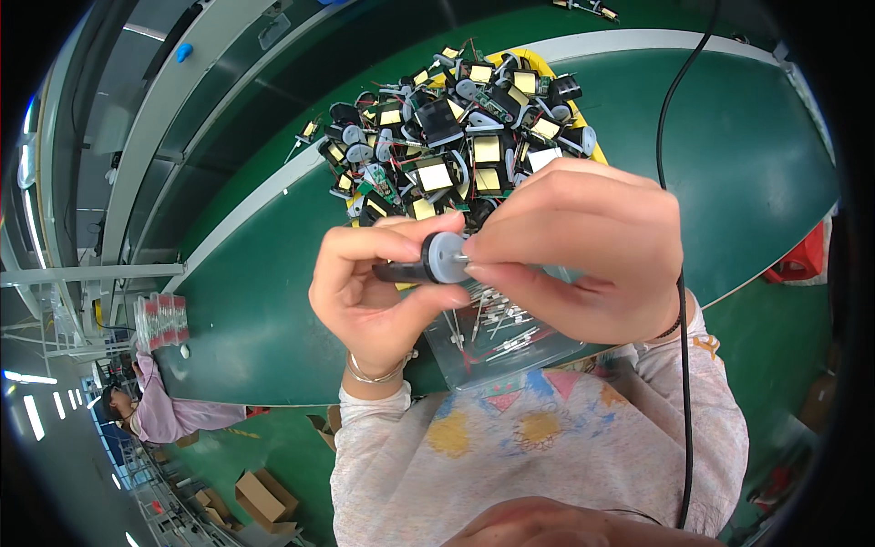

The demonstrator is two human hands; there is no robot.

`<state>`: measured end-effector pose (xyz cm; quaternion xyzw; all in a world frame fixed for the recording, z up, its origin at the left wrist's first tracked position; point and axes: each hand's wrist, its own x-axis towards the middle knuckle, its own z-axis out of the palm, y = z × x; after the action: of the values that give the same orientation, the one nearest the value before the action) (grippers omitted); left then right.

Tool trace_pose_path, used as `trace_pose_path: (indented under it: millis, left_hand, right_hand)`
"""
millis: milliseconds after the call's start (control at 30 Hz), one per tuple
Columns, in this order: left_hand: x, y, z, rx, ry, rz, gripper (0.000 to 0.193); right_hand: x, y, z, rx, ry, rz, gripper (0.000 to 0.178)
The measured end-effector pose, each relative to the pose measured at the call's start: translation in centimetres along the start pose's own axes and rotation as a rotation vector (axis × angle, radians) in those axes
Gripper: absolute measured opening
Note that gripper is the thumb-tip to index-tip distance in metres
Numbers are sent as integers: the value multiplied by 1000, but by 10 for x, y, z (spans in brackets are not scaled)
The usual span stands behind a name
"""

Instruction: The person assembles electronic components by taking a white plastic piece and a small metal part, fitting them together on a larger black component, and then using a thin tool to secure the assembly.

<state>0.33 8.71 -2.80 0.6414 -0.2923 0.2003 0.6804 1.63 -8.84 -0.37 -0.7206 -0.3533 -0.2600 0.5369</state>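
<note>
In the middle of the head view, my left hand (360,296) is closed around a black part with a round grey cap (445,258), its cap facing right. My right hand (592,242) pinches a thin pale metal pin (462,259) between thumb and fingertips, at the centre of that cap. How deep the pin sits in the cap is hidden by the fingers. Below my hands, a clear plastic tray (556,356) holds several slim metal rods with white ends (497,314).
Beyond my hands, similar black parts (436,173) with pale yellow pads are heaped over a yellow bin (592,137). A black cable (670,100) hangs down on the right. Stacked clear trays (161,319) stand at the green table's left end, near another person (169,401).
</note>
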Motion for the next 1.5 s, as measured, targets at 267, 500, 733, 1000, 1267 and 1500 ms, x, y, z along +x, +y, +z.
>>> trace_pose_path:
  millis: [267, 500, 733, 1000, 1267, 1500]
  left_hand:
    - [-7, 10, 4, -67, 79, -107, 28]
    - [-6, 11, 2, 25, 25, -33, 26]
    - [1, 5, -6, -152, 13, -204, 23]
    - [48, -32, -49, -262, 264, -387, 13]
    - [107, -200, -231, 694, 511, -615, 22]
    - [113, -174, -212, 932, -70, -366, 28]
  right_hand:
    - [-8, -1, 7, -201, 69, -197, 20]
    - [-7, -2, 7, -5, 16, -94, 19]
    - [11, 14, 4, 129, -108, 20, 20]
    - [14, -22, -22, 408, -3, 141, 62]
    - [1, -43, -23, 1342, -787, -38, 87]
    - [-8, -51, 9, 1279, -620, 10, 67]
